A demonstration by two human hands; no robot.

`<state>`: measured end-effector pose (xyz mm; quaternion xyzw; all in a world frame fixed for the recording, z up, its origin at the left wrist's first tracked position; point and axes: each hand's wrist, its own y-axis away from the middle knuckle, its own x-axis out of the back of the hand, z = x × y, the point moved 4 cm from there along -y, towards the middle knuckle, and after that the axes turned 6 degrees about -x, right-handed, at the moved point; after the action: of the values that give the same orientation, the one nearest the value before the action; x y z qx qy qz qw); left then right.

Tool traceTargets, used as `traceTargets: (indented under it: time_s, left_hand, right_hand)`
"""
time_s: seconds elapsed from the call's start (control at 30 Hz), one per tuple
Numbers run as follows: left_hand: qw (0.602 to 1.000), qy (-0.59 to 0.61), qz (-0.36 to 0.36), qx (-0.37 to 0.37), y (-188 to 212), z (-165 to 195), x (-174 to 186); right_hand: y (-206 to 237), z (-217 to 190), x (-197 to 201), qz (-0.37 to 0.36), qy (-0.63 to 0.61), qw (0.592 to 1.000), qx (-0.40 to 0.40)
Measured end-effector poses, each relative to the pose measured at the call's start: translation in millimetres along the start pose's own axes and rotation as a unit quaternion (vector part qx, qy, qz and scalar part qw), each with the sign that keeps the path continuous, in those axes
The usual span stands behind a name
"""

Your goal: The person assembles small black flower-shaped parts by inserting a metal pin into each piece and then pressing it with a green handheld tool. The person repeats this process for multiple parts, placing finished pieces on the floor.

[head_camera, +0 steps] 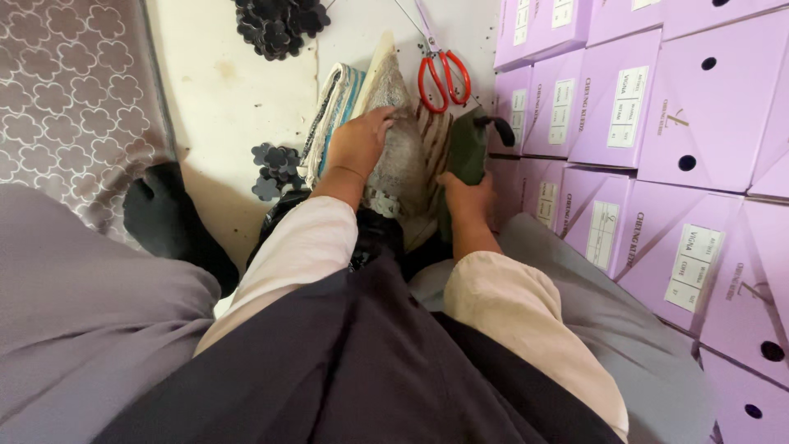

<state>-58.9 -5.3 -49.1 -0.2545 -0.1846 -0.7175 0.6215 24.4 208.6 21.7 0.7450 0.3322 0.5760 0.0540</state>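
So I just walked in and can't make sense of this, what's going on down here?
A person seated on the floor presses the left hand on a glittery grey pointed shoe piece, while the right hand grips a dark green tool. Red-handled scissors lie just beyond, and lilac boxes are stacked to the right.

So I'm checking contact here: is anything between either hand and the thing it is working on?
Nothing visible. The left hand lies flat on the grey pointed shoe piece, and the right hand grips the dark green tool directly. The red-handled scissors lie apart, further back.
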Motion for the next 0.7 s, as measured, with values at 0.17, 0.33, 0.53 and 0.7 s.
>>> traceTargets:
  time_s: [0.17, 0.33, 0.53, 0.7]
  left_hand:
    - [0.999, 0.035, 0.002, -0.006, 0.6, -9.1, -9.2]
    - [0.999, 0.054, -0.003, -0.001, 1.3, -11.6, -13.4]
    - [0.999, 0.044, -0.021, -0.006, 1.3, -9.6, -13.0]
    - [0.982, -0.012, 0.144, -0.119, 14.4, -7.1, 6.2]
  right_hand:
    - [-21.6, 16.9, -27.9, 0.055, 0.034, 0.998, -0.018]
    - [16.2, -50.5, -23.7, 0.261, 0.111, 0.854, 0.437]
    - [33.2, -90.6, -60.4, -0.129, -0.021, 0.848, 0.513]
    - [21.9, -78.3, -64.3, -0.068, -0.075, 0.856, 0.507]
